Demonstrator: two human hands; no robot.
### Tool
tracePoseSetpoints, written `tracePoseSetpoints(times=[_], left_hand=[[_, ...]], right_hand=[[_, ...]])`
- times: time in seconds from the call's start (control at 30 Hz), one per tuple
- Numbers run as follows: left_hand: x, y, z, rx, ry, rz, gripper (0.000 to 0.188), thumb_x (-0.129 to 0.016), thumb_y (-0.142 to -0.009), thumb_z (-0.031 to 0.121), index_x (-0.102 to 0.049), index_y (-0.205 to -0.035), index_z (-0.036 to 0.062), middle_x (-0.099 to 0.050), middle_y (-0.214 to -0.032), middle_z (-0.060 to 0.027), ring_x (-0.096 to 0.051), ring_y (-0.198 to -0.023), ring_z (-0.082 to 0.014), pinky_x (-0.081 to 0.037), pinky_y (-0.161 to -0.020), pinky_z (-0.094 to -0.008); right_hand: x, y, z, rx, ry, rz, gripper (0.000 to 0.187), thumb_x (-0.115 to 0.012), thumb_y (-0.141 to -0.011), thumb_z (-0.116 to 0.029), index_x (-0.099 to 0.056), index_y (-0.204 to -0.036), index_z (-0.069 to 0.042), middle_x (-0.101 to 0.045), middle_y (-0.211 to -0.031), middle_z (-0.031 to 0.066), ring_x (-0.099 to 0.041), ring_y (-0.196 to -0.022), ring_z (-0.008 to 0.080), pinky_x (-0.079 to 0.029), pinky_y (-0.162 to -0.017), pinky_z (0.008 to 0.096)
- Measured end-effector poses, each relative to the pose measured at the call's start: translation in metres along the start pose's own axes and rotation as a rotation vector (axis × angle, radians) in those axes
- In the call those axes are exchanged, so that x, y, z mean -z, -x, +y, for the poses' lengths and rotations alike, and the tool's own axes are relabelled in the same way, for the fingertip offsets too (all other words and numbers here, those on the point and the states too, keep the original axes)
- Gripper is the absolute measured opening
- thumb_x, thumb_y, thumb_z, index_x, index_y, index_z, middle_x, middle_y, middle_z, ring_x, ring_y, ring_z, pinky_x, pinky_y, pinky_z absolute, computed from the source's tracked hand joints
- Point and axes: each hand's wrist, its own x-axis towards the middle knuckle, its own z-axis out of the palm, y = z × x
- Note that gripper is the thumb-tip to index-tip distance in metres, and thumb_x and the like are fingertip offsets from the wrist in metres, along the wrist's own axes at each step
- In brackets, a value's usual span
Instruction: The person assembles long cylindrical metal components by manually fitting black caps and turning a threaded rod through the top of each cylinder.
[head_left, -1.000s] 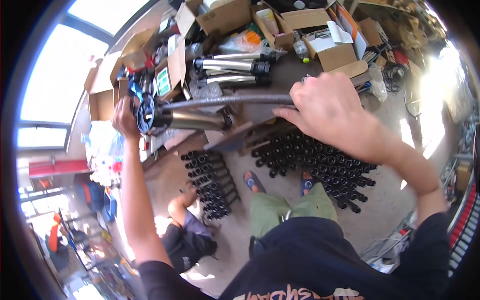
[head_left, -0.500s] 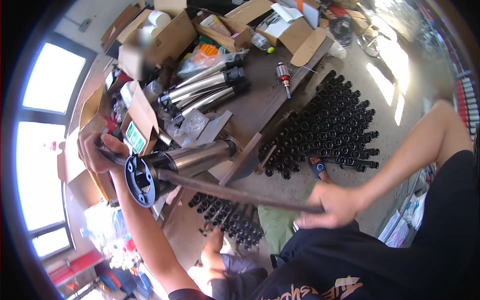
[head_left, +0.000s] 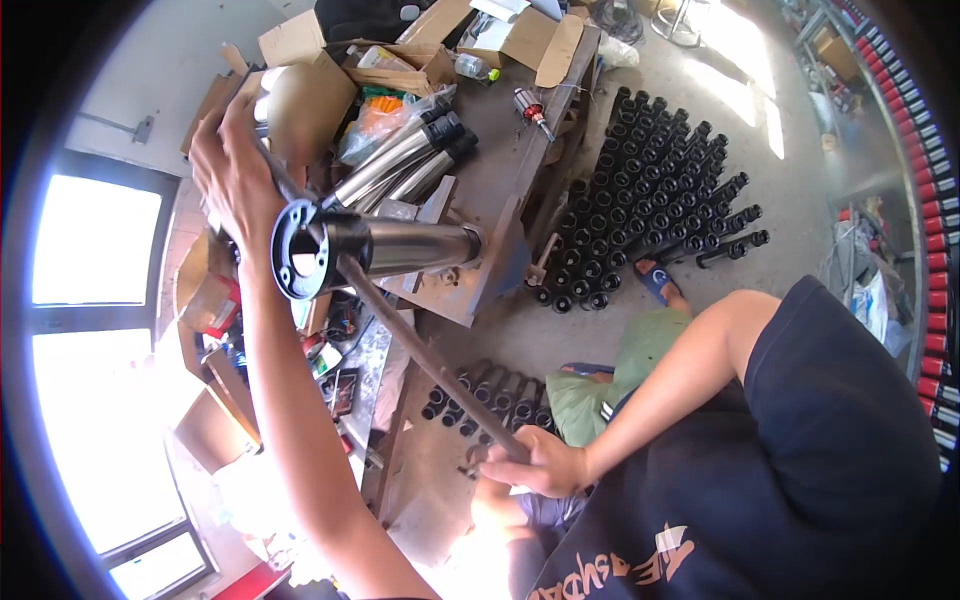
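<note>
Cylinder (head_left: 425,250) between left fingers (head_left: 208,150), hold unclear, and right fingers (head_left: 512,474) gripping a bar (head_left: 420,352); slack grip could let the bar slip.

The right hand (head_left: 540,462) grips a dark bar (head_left: 425,358) beside a silver, black-ended cylinder (head_left: 420,249).
</note>
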Motion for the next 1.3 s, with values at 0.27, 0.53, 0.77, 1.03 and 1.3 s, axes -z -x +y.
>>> tracePoseSetpoints(times=[0.27, 0.53, 0.77, 1.03, 1.3], left_hand=[[0.045, -0.033, -0.037, -0.135, -0.443, -0.480, 0.064, -0.073, -0.089, 0.038, -0.047, -0.143, 0.0142, -0.047, -0.132, -0.0236, -0.051, -0.120, -0.0423, -0.045, -0.097, -0.0523], [0.001, -0.080, -0.010, -0.485, -0.074, -0.859, 0.018, -0.072, -0.083, 0.007, -0.057, -0.075, -0.0014, -0.062, -0.089, -0.0183, -0.058, -0.116, -0.0400, -0.045, -0.105, -0.0501], [-0.030, -0.080, 0.031, -0.265, 0.039, -0.751, 0.024, -0.076, -0.077, 0.008, -0.056, -0.066, 0.0015, -0.050, -0.062, -0.0110, -0.050, -0.059, -0.0278, -0.039, -0.054, -0.0393], [-0.031, -0.070, 0.025, -0.154, -0.025, -0.636, 0.036, -0.066, -0.084, -0.005, -0.043, -0.057, 0.0022, -0.039, -0.051, -0.0073, -0.038, -0.047, -0.0203, -0.029, -0.048, -0.0345], [-0.034, -0.069, 0.034, -0.129, -0.096, -0.604, 0.036, -0.064, -0.086, -0.006, -0.044, -0.057, 0.0013, -0.043, -0.053, -0.0076, -0.042, -0.048, -0.0195, -0.031, -0.048, -0.0325]], right_hand=[[-0.011, -0.005, 0.009, 0.037, 0.136, -0.015, 0.043, -0.056, -0.097, -0.040, -0.056, -0.073, -0.004, -0.048, -0.059, 0.0098, -0.052, -0.057, 0.0202, -0.042, -0.060, 0.0375], [0.061, 0.017, -0.031, -0.760, -0.427, -0.614, 0.052, -0.054, -0.094, -0.057, -0.049, -0.064, -0.015, -0.031, -0.051, -0.0052, -0.031, -0.044, 0.0096, -0.023, -0.045, 0.0302], [0.221, 0.037, -0.134, -0.878, -0.513, -0.957, 0.050, -0.050, -0.098, -0.057, -0.040, -0.066, -0.019, -0.028, -0.054, -0.0100, -0.025, -0.043, 0.0046, -0.020, -0.042, 0.0233], [0.243, 0.014, -0.136, -0.860, -0.378, -0.980, 0.056, -0.052, -0.101, -0.052, -0.044, -0.060, -0.015, -0.039, -0.051, -0.0046, -0.037, -0.043, 0.0075, -0.030, -0.043, 0.0265], [0.257, -0.003, -0.132, -0.783, -0.128, -1.051, 0.057, -0.052, -0.099, -0.056, -0.051, -0.064, -0.011, -0.045, -0.055, -0.0037, -0.045, -0.051, 0.0092, -0.035, -0.051, 0.0276]])
